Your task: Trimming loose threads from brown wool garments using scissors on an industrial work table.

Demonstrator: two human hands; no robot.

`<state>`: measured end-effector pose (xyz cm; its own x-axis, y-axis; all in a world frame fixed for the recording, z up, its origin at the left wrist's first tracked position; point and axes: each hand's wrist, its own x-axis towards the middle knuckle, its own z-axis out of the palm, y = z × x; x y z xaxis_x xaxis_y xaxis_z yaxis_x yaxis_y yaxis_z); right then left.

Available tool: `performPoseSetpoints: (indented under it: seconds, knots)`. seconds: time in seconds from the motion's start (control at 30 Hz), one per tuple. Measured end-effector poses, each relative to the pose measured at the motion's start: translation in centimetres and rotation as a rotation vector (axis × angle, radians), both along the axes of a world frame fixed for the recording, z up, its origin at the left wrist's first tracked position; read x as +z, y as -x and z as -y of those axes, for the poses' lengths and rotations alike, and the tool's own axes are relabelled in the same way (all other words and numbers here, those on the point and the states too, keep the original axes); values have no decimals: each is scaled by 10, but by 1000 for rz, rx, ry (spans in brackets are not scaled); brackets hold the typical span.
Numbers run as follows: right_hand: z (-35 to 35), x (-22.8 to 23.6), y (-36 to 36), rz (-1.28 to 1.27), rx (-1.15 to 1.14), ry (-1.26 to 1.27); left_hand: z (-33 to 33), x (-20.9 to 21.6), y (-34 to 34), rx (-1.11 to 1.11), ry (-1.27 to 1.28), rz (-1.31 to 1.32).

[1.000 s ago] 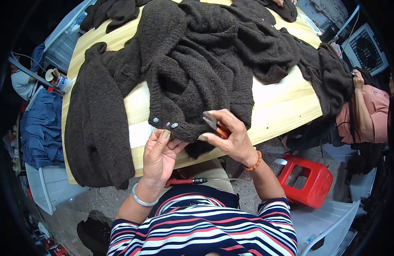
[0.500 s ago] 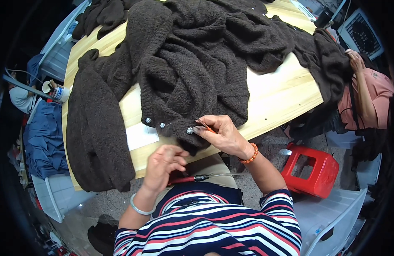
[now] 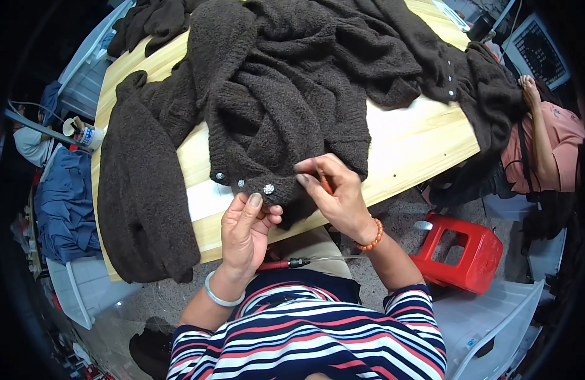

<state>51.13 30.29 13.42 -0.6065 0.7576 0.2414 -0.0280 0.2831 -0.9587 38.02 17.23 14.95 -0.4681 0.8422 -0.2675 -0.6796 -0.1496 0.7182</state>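
Observation:
A dark brown knit sweater lies bunched on the table in front of me, with sparkly round buttons along its near edge. My left hand pinches that edge from below, its thumb just under the largest-looking button. To the right, my right hand is closed beside the same edge, fingertips pinched together. Tucked in its palm is a small orange-handled tool, mostly covered by the fingers. Whether the fingertips also hold a thread or needle is too small to tell.
Another brown knit piece hangs over the wooden table's left side. At right, a person in pink handles brown knitwear with buttons. A red stool stands lower right. Blue cloth fills a bin at left, near a white cup.
My left hand has come up to the sweater's near edge and closed on it. My right hand has shifted slightly right, off the button. The far-right knitwear has moved, showing several buttons.

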Motion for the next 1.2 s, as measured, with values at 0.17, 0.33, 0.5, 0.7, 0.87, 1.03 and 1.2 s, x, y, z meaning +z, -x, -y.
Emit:
performPoseSetpoints:
  seconds: [0.17,0.33,0.5,0.7,0.87,1.03,1.2]
  knots:
    - [21,22,-8,7,-41,-211,-1,2,-3,-10,11,-27]
    - [26,16,-3,21,45,-168,4,-13,-7,-76,-89,-284]
    - [22,8,-5,-65,181,219,6,-14,-6,-80,-62,-496]
    - [14,-3,-3,-136,250,315,8,-20,-3,-100,-41,-549]
    - [13,1,-5,-52,207,264,6,-19,-2,-81,-46,-466]
    - [12,4,-9,-14,165,198,5,-18,-2,-46,-33,-420]
    - [17,7,-14,21,144,187,10,-24,1,-50,-15,-449]
